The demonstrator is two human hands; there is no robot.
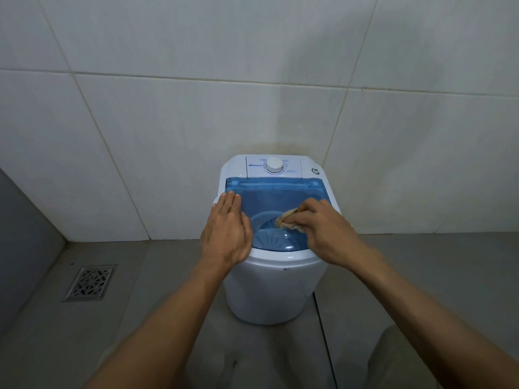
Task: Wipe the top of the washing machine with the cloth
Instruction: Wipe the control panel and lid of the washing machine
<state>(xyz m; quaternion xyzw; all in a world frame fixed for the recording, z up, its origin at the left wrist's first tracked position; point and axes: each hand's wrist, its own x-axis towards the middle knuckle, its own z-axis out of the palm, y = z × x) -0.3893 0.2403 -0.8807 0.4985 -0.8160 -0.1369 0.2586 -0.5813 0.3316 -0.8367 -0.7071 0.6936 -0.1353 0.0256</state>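
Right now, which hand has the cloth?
The right hand, bunching the tan cloth against the blue lid. The left hand lies flat and empty on the lid's left edge.

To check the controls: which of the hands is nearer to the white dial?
Left. The left hand lies flat on the lid's left edge, fingertips below-left of the white dial. The right hand grips the cloth lower down.
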